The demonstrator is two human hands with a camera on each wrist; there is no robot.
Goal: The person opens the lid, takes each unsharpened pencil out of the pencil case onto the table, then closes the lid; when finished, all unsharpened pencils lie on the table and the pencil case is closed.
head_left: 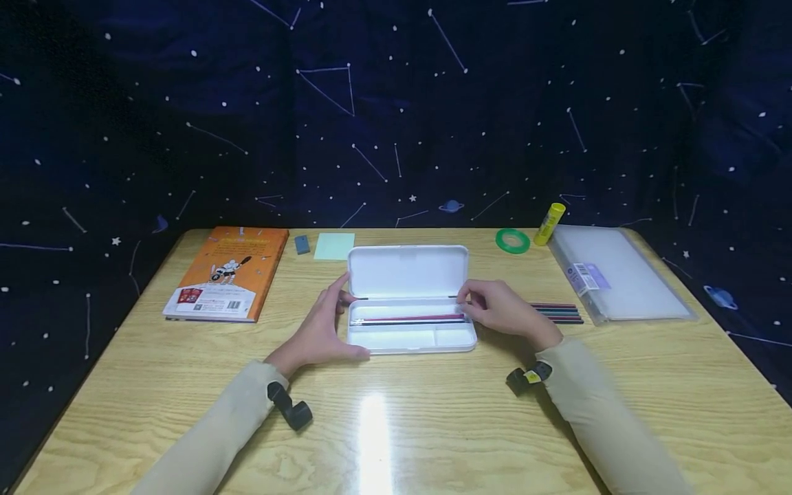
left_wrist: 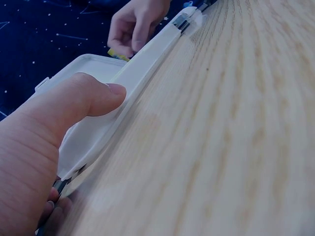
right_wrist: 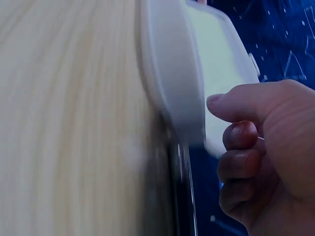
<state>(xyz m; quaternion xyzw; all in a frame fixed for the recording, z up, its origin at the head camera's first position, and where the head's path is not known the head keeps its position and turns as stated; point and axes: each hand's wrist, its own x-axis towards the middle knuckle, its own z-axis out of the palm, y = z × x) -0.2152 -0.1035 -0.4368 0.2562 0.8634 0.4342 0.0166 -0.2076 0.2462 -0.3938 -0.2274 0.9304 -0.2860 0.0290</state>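
- Pencil case [head_left: 408, 302], white and hard-shelled, lies open near the middle of the wooden bench [head_left: 433, 426], its lid tipped up toward the starry backdrop [head_left: 396, 103].
- Inside the tray, pencils [head_left: 408, 319] in red and dark tones lie lengthwise along the back compartment; the front compartments look bare.
- Left hand [head_left: 322, 330] holds the case's left end: the left wrist view shows the thumb lying over the white rim, with the fingers curled in at the far side, so this grip is clamped on the case.
- Right hand [head_left: 501, 309] sits at the case's right end, fingers curled; the right wrist view shows the thumb tip against the white edge, so this grip too closes on the case.
- Loose coloured pencils [head_left: 557, 313] lie side by side on the bench just right of the right hand.
- Clear plastic folder [head_left: 619, 275] lies beyond them toward the right edge.
- Green tape ring [head_left: 512, 240] and a yellow glue stick [head_left: 549, 223] sit near each other at the back.
- Orange book [head_left: 229, 271] lies at the left, with a small blue eraser [head_left: 302, 244] and a pale green sticky-note pad [head_left: 335, 246] between it and the case lid.
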